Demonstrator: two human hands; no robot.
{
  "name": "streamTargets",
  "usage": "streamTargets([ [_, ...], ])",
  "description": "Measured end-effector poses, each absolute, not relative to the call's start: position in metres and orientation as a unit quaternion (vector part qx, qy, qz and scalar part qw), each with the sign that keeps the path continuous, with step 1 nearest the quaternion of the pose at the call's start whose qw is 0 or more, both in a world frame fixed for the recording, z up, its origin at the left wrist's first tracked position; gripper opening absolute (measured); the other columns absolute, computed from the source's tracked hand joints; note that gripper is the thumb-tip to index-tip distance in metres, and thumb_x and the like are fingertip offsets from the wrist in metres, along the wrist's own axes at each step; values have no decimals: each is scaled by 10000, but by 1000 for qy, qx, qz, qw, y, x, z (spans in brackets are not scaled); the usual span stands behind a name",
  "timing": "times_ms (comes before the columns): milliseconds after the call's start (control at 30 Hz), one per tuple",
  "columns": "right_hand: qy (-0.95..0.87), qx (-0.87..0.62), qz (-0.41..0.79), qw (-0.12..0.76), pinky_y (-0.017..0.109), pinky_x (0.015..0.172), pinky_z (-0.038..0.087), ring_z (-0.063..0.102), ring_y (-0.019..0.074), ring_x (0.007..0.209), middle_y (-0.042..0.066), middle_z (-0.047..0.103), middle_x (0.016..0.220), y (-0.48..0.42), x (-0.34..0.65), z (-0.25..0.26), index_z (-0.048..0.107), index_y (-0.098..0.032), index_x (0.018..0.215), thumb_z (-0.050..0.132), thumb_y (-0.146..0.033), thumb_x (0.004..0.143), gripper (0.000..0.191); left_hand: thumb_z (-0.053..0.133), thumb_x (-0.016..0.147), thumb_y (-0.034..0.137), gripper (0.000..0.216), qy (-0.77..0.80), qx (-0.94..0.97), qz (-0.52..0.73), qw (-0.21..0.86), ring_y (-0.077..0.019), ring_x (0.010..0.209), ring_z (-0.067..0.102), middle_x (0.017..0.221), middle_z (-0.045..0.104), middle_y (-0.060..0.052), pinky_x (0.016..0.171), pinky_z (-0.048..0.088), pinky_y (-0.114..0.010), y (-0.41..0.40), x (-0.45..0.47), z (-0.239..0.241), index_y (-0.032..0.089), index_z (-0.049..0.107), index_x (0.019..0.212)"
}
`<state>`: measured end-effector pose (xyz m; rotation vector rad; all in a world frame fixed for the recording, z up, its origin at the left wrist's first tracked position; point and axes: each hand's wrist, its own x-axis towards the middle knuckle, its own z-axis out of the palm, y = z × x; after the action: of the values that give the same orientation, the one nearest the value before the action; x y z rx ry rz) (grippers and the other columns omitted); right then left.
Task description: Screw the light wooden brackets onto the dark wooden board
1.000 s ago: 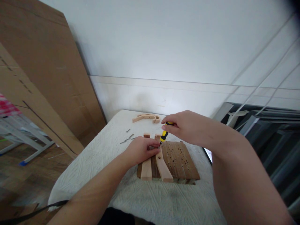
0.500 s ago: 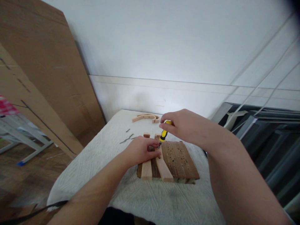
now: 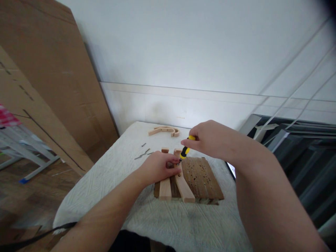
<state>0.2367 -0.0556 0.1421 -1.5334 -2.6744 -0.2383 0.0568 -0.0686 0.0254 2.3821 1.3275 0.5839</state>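
Note:
My right hand [image 3: 206,138] grips the yellow and black handle of a screwdriver [image 3: 185,151], which leans to the right. Its tip meets the right-hand wooden piece [image 3: 185,188] close to my left fingertips. With thumb and fingers, my left hand [image 3: 159,166] holds that piece near its middle, palm lying across the left-hand wooden piece [image 3: 165,189]. Both pale wooden pieces rest on a brown corrugated cardboard pad [image 3: 202,178] dotted with holes. Whether a screw sits under the tip is too small to tell.
Curved wooden pieces [image 3: 162,130] lie at the table's back. Several thin metal screws or bits [image 3: 143,154] are left of my hand. A cloth covers the table [image 3: 105,185]. A dark-edged flat device [image 3: 231,170] shows beside my right forearm. Cardboard [image 3: 65,84] stands left, dark frames [image 3: 301,147] right.
My right hand has shifted slightly right, and the screwdriver leans further that way with its tip at the same spot. My left hand stays on the wooden piece.

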Motion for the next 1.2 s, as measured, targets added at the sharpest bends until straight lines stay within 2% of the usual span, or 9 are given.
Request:
streamTargets([
  [167, -895, -440, 2, 73, 243, 556, 327, 558, 127, 625, 36, 697, 792, -62, 238, 144, 690, -216, 955, 463, -299, 856, 262, 618, 809, 418, 256, 464, 845, 198, 176, -101, 562, 510, 638, 645, 17, 532, 301, -212, -70, 58, 27, 240, 722, 961],
  [400, -883, -469, -1, 18, 256, 490, 259, 464, 104, 498, 17, 629, 630, -71, 241, 153, 660, -194, 746, 475, -249, 806, 202, 638, 789, 409, 300, 473, 840, 203, 173, -105, 552, 503, 617, 629, 20, 534, 299, -211, -70, 57, 27, 262, 706, 1042],
  [633, -885, -463, -31, 20, 258, 490, 269, 471, 106, 494, 28, 645, 641, -69, 242, 150, 671, -186, 781, 453, -220, 819, 223, 622, 802, 392, 272, 470, 837, 208, 185, -88, 507, 444, 553, 563, 38, 505, 253, -210, -69, 58, 26, 240, 704, 1012],
  [800, -888, -457, -34, 23, 261, 489, 274, 489, 111, 504, 34, 659, 659, -67, 243, 150, 686, -191, 796, 464, -265, 831, 237, 617, 808, 397, 252, 468, 838, 204, 192, -82, 490, 414, 520, 512, 51, 497, 231, -210, -70, 58, 27, 243, 705, 987],
  [1000, -856, -510, -78, 30, 275, 490, 265, 515, 140, 517, 62, 634, 580, -64, 238, 148, 706, -170, 710, 470, -494, 841, 422, 590, 833, 387, 230, 453, 847, 201, 193, -79, 497, 397, 520, 491, 51, 510, 240, -206, -70, 58, 27, 236, 710, 959],
  [1067, -858, -507, -81, 32, 272, 503, 276, 537, 147, 546, 73, 653, 623, -64, 235, 146, 712, -162, 741, 476, -485, 845, 414, 588, 835, 388, 227, 449, 850, 201, 189, -80, 501, 397, 522, 487, 49, 512, 237, -210, -69, 58, 27, 226, 710, 938],
  [1200, -878, -471, -45, 69, 259, 544, 306, 571, 136, 629, 52, 695, 767, -66, 231, 144, 708, -191, 899, 498, -352, 862, 268, 571, 848, 390, 230, 442, 855, 198, 182, -79, 498, 385, 517, 474, 48, 511, 232, -217, -68, 58, 26, 204, 707, 857],
])
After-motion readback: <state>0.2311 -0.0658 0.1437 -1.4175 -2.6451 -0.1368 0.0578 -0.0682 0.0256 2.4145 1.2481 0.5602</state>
